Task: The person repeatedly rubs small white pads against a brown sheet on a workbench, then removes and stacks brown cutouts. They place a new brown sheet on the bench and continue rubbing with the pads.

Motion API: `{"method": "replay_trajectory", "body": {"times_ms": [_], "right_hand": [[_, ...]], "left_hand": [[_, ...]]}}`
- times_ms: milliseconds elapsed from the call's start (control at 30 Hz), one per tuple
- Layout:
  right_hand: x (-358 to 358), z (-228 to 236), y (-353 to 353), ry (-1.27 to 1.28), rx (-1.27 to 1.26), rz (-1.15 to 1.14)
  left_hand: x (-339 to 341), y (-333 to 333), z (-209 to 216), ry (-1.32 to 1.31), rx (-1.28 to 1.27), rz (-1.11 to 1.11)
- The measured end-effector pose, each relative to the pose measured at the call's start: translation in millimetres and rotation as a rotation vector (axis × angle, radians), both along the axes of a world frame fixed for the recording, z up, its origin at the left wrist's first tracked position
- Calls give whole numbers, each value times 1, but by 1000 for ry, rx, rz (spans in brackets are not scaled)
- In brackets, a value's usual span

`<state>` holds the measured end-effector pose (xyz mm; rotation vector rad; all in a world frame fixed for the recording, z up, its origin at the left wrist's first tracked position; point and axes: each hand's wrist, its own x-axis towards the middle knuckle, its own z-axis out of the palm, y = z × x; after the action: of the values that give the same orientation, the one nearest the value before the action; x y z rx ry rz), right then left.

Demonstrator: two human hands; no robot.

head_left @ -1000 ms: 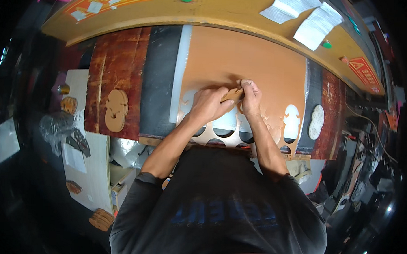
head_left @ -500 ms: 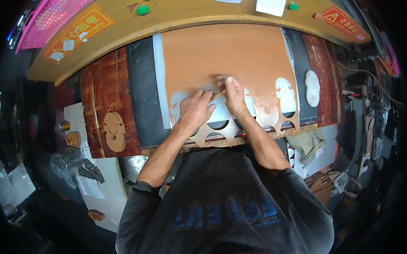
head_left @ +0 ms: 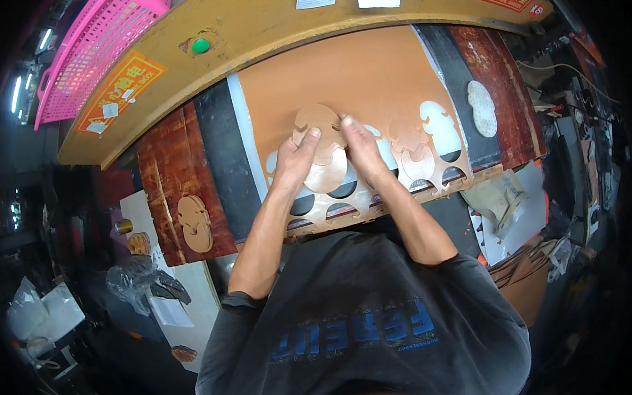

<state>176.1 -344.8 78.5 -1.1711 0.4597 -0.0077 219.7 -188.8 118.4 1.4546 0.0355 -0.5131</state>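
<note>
A tan leather-like sheet [head_left: 355, 66] lies over a white underlay, with rounded cut-outs along its near edge. Above the cut-outs, both of my hands hold tan notched, figure-eight pieces [head_left: 325, 175], apparently stacked, broad face up. My left hand [head_left: 296, 158] grips their left side, thumb on top. My right hand [head_left: 363, 150] is closed at their upper right edge, its fingertips partly hidden. Right of it, another cut shape [head_left: 419, 165] sits in the sheet. On the reddish-brown board [head_left: 168, 157] at left rests a stack of similar pieces [head_left: 194, 223].
A yellow machine beam [head_left: 266, 32] with a green button [head_left: 200, 46] spans the far side. A pink basket [head_left: 101, 58] stands far left. A pale speckled figure-eight shape [head_left: 482, 109] lies right of the sheet. Brown scraps [head_left: 529, 264] lie at lower right.
The pieces in my hands have turned from edge-on to broad face up. My left thumb now lies on top. The whole view has rotated a little.
</note>
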Motion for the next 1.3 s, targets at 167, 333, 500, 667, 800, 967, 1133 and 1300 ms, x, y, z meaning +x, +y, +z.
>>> {"method": "replay_trajectory", "body": {"times_ms": [167,333,500,667,800,967,1133,1300], "right_hand": [[-15,7,10,-172,-182,-110],[-27,19,-16,-95,-628,-89],[-60,37,-35,-249,-962,166],[-74,48,-53,-131,-827,209],[-90,53,-95,-243,-865,135],[-109,52,-151,-270,-1140,98],[-121,49,-210,-209,-1103,60],[-148,45,-282,-230,-835,-15]], "left_hand": [[-25,-6,-5,90,-159,-42],[-47,-18,-8,17,-125,89],[-52,-27,-3,-64,-11,39],[-57,-48,7,72,-218,-61],[-66,-82,16,75,-230,-97],[-72,-155,25,34,140,-122],[-70,-236,10,-278,505,-100],[-106,-291,-1,-362,276,-133]]}}
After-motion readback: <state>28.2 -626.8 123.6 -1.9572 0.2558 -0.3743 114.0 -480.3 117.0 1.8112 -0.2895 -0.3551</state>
